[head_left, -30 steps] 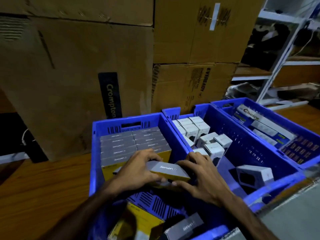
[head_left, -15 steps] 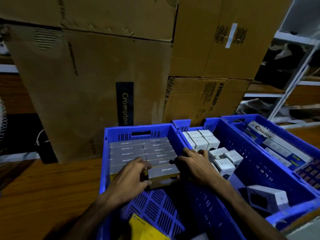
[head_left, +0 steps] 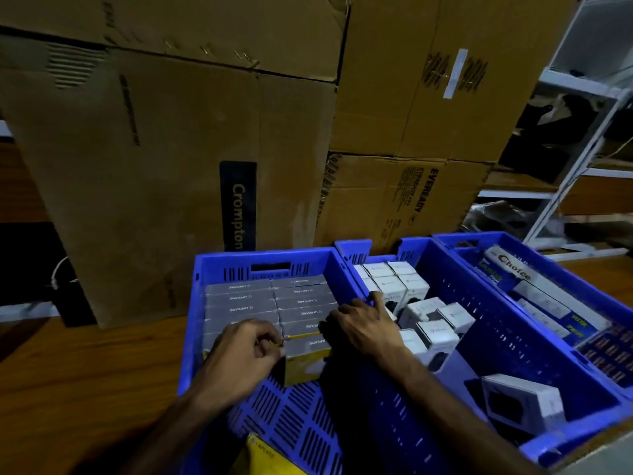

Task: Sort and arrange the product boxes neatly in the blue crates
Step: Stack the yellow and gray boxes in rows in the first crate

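We see three blue crates side by side on a wooden table [head_left: 85, 371]. In the left crate [head_left: 260, 265] grey-topped boxes [head_left: 239, 308] printed LAPCARE stand packed in two columns against the far wall, tops level. The nearest one, a grey and yellow box [head_left: 306, 358], sits at the front of the right-hand column, its yellow face turned toward us. Our left hand [head_left: 246, 354] is curled with its fingertips pinched at that box's left top edge; our right hand [head_left: 363, 327] lies spread and flat over the box's right end and the crate wall, touching it but not closed around it. The middle crate [head_left: 496, 303] holds white boxes [head_left: 394, 282], a few squared up at the far end, the rest tipped and scattered. The right crate [head_left: 582, 279] carries long packs, one reading Choice [head_left: 513, 272]. The light is dim, so small print stays unreadable. The left hand hides the front of the left column, and a yellow box [head_left: 270, 457] at the bottom edge is cut off. Behind stand big cardboard cartons [head_left: 154, 166]
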A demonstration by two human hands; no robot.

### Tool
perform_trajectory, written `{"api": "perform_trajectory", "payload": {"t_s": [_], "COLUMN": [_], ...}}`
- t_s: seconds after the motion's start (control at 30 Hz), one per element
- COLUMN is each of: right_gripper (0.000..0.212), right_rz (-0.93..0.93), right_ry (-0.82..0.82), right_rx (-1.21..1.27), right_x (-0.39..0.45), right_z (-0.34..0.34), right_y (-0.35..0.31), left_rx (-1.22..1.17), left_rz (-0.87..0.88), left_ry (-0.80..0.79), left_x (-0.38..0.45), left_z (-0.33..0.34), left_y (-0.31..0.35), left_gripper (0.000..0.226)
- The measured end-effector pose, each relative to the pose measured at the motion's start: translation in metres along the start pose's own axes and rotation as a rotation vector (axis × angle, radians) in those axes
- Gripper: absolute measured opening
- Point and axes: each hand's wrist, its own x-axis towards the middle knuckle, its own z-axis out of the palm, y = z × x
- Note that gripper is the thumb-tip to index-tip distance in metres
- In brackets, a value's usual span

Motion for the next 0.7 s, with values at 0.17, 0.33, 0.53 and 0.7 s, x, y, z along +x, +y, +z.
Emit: {"api": "perform_trajectory", "payload": {"t_s": [0.17,0.33,0.53,0.7], "right_gripper": [0.039,0.051,0.035,0.037], "right_rz": [0.038,0.007,0.038,0.069], "right_ry": [-0.041,0.078,0.203,0.092], "right_rx": [-0.11,-0.1,-0.168,-0.144], "right_x": [0.01,0.001,-0.011,-0.036], "right_z": [0.012,0.015,0.028,0.017], "right_y": [-0.008,-0.015,-0.014,-0.028], "left_rx": [-0.073,-0.115,-0.142,-0.222], "left_rz": [-0.059,-0.074,-0.037,-0.014], "left_ry": [0.03,0.016,-0.02,-0.037], "left_x": [0.005,0.005,0.0,0.0], "left_z": [0.002,0.0,0.0,-0.002], "left_y": [-0.005,-0.004,-0.003,-0.002], "left_gripper": [0.013,0.013,0.013,0.008]}}
